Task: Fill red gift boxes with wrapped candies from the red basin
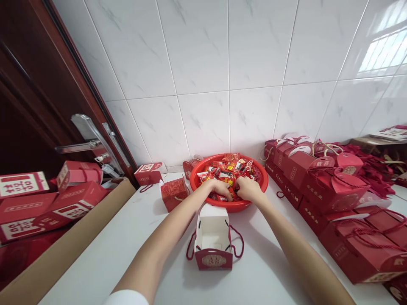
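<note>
A round red plastic basket (262, 181) stands against the wall, filled with wrapped candies (231, 164) in red, gold and black. Both hands reach into it. My left hand (220, 187) is on the candies at the front, its fingers curled down among them. Close beside it on the right, my right hand (248, 189) has its fingertips bent into the candies. Whatever either hand pinches is hidden. In front of the basket, an open red box (213, 259) with a white inside and red cord handles sits untouched.
Stacked closed red boxes (318, 182) line the right side. A cardboard carton (73, 237) of red boxes stands at the left, by a dark door (28, 84). Left of the basket are a red box (149, 173) and a red container (174, 194). The tiled wall rises behind.
</note>
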### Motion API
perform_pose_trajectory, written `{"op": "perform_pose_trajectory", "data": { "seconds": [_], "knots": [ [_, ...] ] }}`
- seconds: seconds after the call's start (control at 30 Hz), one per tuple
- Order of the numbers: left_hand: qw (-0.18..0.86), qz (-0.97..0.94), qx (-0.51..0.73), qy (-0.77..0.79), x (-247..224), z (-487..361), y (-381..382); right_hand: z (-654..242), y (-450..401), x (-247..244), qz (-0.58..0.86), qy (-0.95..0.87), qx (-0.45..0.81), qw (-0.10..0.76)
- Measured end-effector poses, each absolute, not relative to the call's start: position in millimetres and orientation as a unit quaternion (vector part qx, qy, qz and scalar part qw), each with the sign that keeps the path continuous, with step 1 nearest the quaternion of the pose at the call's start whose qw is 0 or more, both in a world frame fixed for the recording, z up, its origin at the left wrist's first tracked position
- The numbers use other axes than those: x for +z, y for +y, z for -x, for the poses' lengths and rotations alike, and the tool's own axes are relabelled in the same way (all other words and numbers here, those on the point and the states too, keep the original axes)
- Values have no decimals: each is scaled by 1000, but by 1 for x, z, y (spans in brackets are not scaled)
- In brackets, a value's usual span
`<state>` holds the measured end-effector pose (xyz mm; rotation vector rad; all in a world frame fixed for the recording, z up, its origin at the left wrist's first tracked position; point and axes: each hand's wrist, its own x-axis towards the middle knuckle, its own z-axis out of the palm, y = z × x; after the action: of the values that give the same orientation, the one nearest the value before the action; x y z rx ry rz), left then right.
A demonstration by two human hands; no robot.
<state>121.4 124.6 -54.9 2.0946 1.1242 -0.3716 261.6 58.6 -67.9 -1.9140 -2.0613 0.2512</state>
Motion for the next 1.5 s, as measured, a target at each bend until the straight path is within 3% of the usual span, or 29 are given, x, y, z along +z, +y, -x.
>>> {"op": "perform_pose_trajectory", "data": {
  "seconds": [0.13, 0.37, 0.57, 0.77, 1.3, 1.4, 1.5],
  "knots": [
    [367, -813, -130, 433, -53, -119, 124, -270, 66, -72, 651, -712, 149, 217],
    [473, -781, 33, 407, -50, -109, 122, -281, 77, -75, 523, -564, 389, 507],
    [539, -702, 209, 416, -51, -103, 117, -281, 74, -64, 463, -406, 503, 607],
    [539, -602, 288, 514, -49, -103, 113, -284, 76, -58, 445, -333, 555, 619],
    [634, -557, 291, 450, -46, -94, 98, -286, 67, -57, 369, -414, 598, 579],
    [600, -572, 337, 447, -49, -91, 94, -287, 66, -58, 364, -427, 588, 582],
    [495, -628, 399, 450, -54, -88, 92, -287, 65, -60, 367, -416, 585, 591]
  ]
}}
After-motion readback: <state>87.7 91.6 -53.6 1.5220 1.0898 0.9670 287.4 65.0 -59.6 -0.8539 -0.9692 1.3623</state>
